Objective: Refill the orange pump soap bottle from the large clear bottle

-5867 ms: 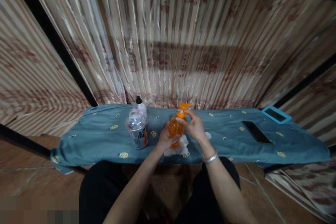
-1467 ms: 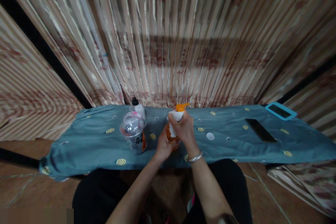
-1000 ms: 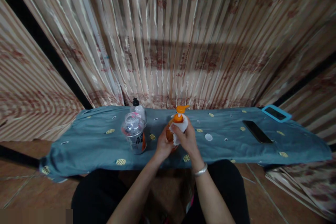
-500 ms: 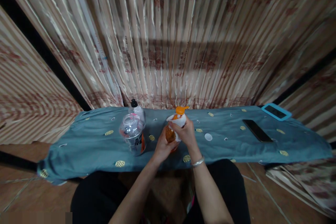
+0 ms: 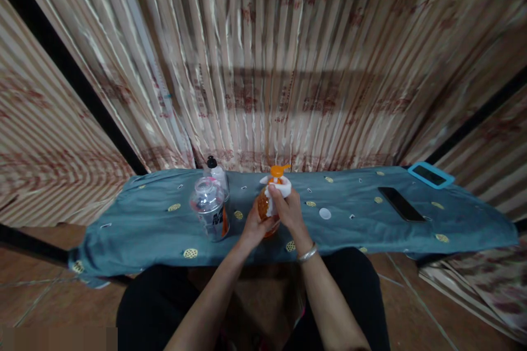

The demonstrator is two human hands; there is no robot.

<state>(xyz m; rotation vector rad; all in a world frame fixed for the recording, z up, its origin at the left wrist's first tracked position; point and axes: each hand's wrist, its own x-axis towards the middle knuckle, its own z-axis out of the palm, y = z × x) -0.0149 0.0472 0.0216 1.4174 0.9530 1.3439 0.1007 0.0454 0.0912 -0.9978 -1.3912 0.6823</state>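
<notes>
An orange pump bottle (image 5: pixel 263 205) stands near the middle of the cloth-covered table, its orange pump head (image 5: pixel 277 170) pointing up and to the right. My left hand (image 5: pixel 256 226) is wrapped round the lower body of the bottle. Pressed against its upper right side is a white tissue (image 5: pixel 283 184), which my right hand (image 5: pixel 289 209) grips with the thumb on top. The tissue and my fingers hide much of the bottle. A silvery bracelet (image 5: pixel 308 253) circles my right wrist.
Left of my hands stand a clear plastic jar (image 5: pixel 208 214) and, behind it, a clear bottle with a black cap (image 5: pixel 219 178). A black phone (image 5: pixel 401 204) and a blue-framed device (image 5: pixel 431 175) lie at the right. Striped curtains (image 5: pixel 263 66) hang behind the table (image 5: pixel 148 230).
My right hand and the tissue have shifted slightly down and round the bottle's neck, so more of the pump's base shows. The camera view has tilted a little.
</notes>
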